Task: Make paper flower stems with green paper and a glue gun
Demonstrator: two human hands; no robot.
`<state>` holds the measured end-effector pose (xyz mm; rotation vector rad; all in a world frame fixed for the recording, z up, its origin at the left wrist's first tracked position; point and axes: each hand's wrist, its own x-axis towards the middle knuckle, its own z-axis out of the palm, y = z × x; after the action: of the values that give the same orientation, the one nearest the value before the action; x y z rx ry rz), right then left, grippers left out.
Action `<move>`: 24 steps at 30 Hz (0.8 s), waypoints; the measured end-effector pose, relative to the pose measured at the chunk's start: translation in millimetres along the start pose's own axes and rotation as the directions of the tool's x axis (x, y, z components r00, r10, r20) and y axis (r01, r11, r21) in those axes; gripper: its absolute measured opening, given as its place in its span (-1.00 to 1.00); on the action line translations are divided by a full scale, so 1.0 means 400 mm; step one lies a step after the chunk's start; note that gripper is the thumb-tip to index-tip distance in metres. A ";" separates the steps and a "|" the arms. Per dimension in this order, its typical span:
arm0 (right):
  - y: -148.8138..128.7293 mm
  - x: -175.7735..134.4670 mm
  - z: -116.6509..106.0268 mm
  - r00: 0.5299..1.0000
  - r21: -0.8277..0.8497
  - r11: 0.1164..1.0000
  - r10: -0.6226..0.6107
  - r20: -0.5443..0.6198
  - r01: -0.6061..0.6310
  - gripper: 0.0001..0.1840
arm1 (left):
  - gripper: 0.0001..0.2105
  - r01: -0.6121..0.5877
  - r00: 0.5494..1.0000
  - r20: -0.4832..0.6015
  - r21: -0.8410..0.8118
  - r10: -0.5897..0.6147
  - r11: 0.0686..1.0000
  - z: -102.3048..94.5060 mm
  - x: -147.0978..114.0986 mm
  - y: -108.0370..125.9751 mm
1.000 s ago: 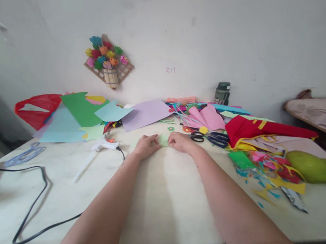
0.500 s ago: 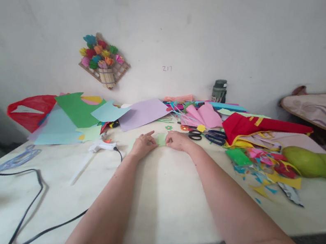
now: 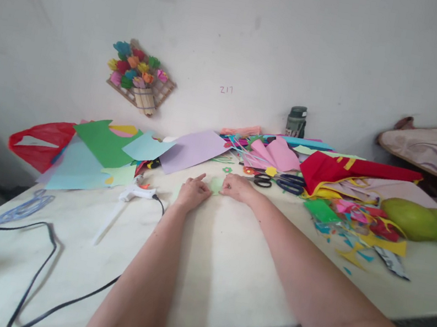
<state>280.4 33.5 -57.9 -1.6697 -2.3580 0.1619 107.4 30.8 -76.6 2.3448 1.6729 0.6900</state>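
A small piece of light green paper (image 3: pixel 216 186) lies on the table between my two hands, and part of it is covered by them. My left hand (image 3: pixel 193 194) rests over its left part, index finger stretched out and apart from the thumb. At the paper's right end, my right hand (image 3: pixel 236 188) has its fingertips pinched together on the edge. Just behind the paper is a little green paper flower (image 3: pixel 227 170) with a red centre. Black-handled scissors (image 3: pixel 261 180) lie close to my right hand. A white glue gun (image 3: pixel 136 192) lies left of my left hand.
Coloured sheets, including a purple one (image 3: pixel 195 151), line the wall. Blue-handled scissors (image 3: pixel 290 183), paper scraps (image 3: pixel 350 241), red cloth (image 3: pixel 326 170) and a green fruit (image 3: pixel 406 217) are at right. A black cord (image 3: pixel 31 283) crosses the left side. A dark bottle (image 3: pixel 296 122) stands at the back.
The view has shifted very slightly. Both hands stay at the green paper in nearly the same pose.
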 end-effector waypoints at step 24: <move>-0.026 -0.006 -0.025 0.996 -0.058 0.996 0.066 0.062 -0.062 -0.80 | -0.58 0.122 0.986 -0.143 0.303 -0.082 0.945 0.041 -0.001 0.023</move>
<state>274.2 27.2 -46.0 -1.7936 -2.3774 0.1646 122.8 29.1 -87.4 2.4375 2.0808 0.6077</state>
